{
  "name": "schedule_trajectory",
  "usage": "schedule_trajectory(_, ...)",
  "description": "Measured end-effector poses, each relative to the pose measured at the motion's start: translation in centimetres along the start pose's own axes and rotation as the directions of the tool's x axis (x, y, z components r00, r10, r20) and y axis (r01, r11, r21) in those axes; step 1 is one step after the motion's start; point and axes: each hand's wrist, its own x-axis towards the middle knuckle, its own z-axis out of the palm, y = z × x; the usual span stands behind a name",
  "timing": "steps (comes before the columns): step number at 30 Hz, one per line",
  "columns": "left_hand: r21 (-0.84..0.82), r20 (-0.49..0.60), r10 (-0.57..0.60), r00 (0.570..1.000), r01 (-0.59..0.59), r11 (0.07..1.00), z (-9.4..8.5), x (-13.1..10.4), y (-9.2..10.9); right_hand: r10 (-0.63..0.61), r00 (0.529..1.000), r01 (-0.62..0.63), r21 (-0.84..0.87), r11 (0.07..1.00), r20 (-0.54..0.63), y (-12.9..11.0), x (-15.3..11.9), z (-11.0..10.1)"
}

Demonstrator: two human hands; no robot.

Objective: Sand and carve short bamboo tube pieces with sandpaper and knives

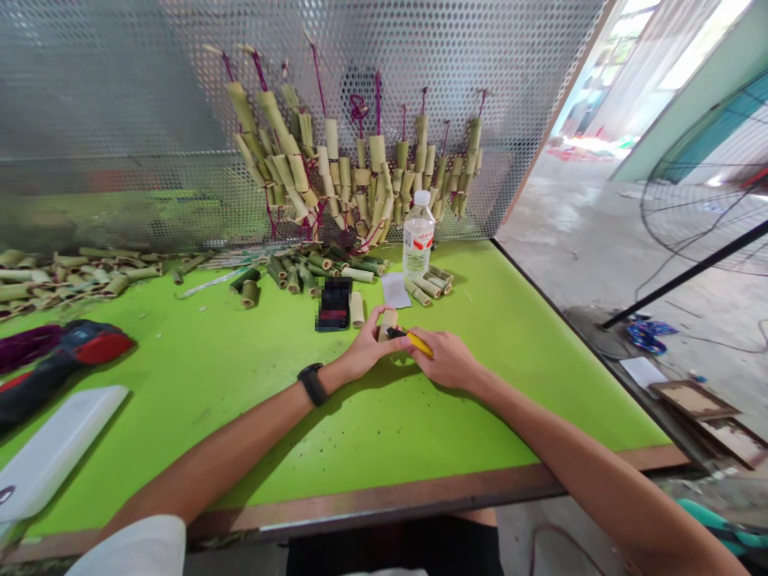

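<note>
Near the middle of the green table (pixel 270 424), my left hand (pixel 362 352) is closed around a short pale bamboo piece (pixel 390 318), with a black band on that wrist. A yellow cutter with a dark tip (pixel 420 344) is held in my right hand (pixel 445 359), its tip against the bamboo piece. Just behind my left hand, another pale bamboo piece (pixel 357 310) stands beside a black phone (pixel 334 305). A white paper (pixel 395 290) lies beyond the held piece. Dark specks dot the table in front of my hands.
A water bottle (pixel 418 236) stands by cut bamboo tubes (pixel 429 286). Green tubes (pixel 306 270) lie behind the phone. Bamboo strings hang on a perforated metal panel (pixel 180 104). At left are a red-black power tool (pixel 90 344) and a white case (pixel 66 448); a fan (pixel 702 184) stands right.
</note>
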Motion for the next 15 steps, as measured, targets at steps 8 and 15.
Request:
schedule_trajectory(8,0.068,-0.075,0.039,0.996,-0.034,0.997,0.25,-0.10,0.03,-0.033,0.999,0.032,-0.024,0.999,-0.034,0.26,-0.05,0.04)
schedule_trajectory(15,0.125,-0.109,0.085,0.990,-0.071,0.990,0.41,-0.09,-0.12,-0.025,0.999,0.025,0.003,1.000,-0.030,0.13,-0.10,0.19)
